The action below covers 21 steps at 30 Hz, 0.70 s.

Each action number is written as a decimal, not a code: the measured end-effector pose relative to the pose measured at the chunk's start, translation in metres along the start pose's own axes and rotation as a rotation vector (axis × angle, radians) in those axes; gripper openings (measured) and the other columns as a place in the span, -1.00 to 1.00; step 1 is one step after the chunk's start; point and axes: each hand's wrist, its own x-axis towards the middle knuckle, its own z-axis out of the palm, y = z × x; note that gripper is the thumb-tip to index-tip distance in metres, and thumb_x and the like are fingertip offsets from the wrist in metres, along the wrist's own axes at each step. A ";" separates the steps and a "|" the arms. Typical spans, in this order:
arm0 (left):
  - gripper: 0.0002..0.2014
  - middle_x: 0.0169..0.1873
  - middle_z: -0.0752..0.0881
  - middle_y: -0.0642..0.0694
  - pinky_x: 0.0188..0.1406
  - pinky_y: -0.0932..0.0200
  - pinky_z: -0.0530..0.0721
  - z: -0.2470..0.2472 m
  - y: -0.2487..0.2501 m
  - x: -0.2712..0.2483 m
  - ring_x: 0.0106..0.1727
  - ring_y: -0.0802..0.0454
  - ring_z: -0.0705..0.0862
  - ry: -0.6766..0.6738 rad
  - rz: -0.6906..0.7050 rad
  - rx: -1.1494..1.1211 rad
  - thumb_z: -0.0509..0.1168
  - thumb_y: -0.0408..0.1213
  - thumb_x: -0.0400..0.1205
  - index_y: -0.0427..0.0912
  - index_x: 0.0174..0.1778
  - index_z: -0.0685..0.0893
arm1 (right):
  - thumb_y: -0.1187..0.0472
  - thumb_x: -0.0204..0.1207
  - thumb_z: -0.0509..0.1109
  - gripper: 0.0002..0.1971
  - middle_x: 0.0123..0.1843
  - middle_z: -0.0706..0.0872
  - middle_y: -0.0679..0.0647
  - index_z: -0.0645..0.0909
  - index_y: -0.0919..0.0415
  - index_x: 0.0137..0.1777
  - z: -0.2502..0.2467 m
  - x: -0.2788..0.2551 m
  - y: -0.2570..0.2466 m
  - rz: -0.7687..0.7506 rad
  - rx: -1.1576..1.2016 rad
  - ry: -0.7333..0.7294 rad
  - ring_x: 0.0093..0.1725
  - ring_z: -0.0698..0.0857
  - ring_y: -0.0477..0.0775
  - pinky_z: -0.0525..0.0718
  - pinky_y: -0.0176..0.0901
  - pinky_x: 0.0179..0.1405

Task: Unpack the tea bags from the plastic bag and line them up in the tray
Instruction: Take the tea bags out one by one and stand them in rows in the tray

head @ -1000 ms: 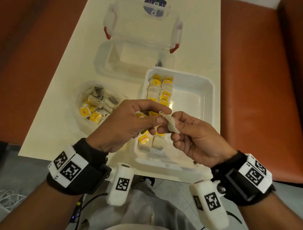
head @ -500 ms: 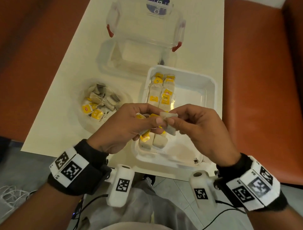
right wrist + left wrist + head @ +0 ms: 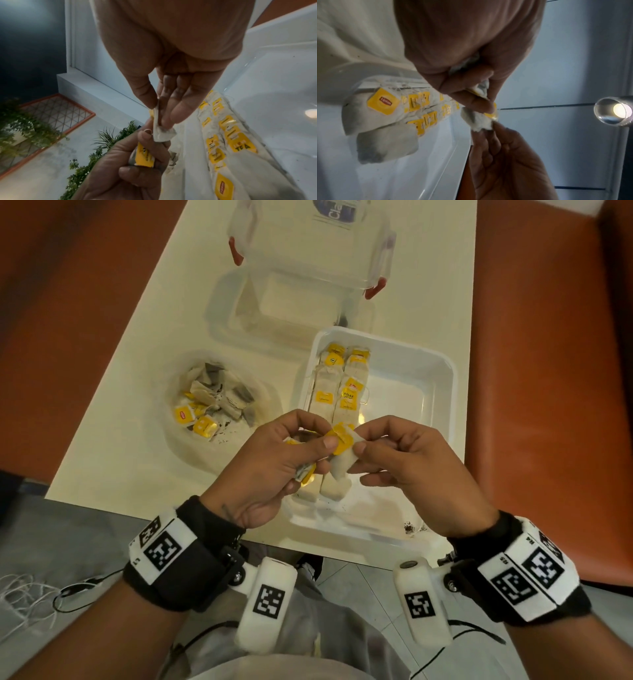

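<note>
In the middle of the frame, both hands pinch one small white paper tea bag: left hand grasps its yellow tag, right hand its corner, above the white plastic tray.

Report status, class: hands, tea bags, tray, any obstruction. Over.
Left hand grips a bunch of tea bags; right hand pinches one tea bag off it. Two rows lie in the tray. More wait in the plastic bag. No obstruction seen.

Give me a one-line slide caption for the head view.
Both hands pinch one tea bag above the half-filled white tray.
</note>
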 end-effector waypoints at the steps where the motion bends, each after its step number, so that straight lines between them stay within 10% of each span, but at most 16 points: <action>1: -0.87 -0.37 0.70 0.00 -0.76 0.39 0.24 0.000 -0.001 0.000 -0.47 0.19 0.64 0.005 0.006 0.008 0.49 -0.28 0.51 -0.05 -0.11 0.68 | 0.32 0.63 0.41 -0.91 -0.05 0.87 0.23 0.71 0.24 0.09 0.001 -0.001 -0.001 0.006 0.016 -0.009 -0.01 0.87 0.11 0.79 -0.15 -0.08; 7: -0.72 -0.43 0.68 0.07 -0.70 0.38 0.30 -0.002 -0.001 0.000 -0.51 0.21 0.61 -0.052 0.069 0.177 0.50 -0.29 0.54 -0.05 0.17 0.75 | 0.17 0.55 0.52 -0.90 -0.15 0.86 0.21 0.73 0.17 -0.01 0.002 0.003 -0.004 -0.046 -0.115 -0.011 -0.11 0.86 0.07 0.78 -0.09 -0.11; 14: -0.87 -0.41 0.66 0.04 -0.37 0.29 0.57 -0.019 -0.005 0.004 -0.43 0.09 0.66 -0.090 0.110 0.459 0.59 -0.30 0.47 -0.21 -0.18 0.77 | 0.08 0.48 0.60 -0.93 -0.32 0.80 -0.08 0.80 0.03 -0.10 -0.002 0.016 -0.002 -0.165 -0.533 -0.030 -0.33 0.72 -0.17 0.63 -0.29 -0.27; 21: -0.81 -0.41 0.64 0.04 -0.67 0.44 0.36 -0.048 0.001 0.000 -0.50 0.19 0.62 0.027 0.049 0.343 0.54 -0.31 0.51 -0.08 0.02 0.78 | 0.07 0.51 0.58 -0.94 -0.33 0.80 -0.15 0.75 -0.08 -0.08 0.005 0.023 0.017 -0.002 -0.842 -0.351 -0.27 0.76 -0.18 0.66 -0.25 -0.09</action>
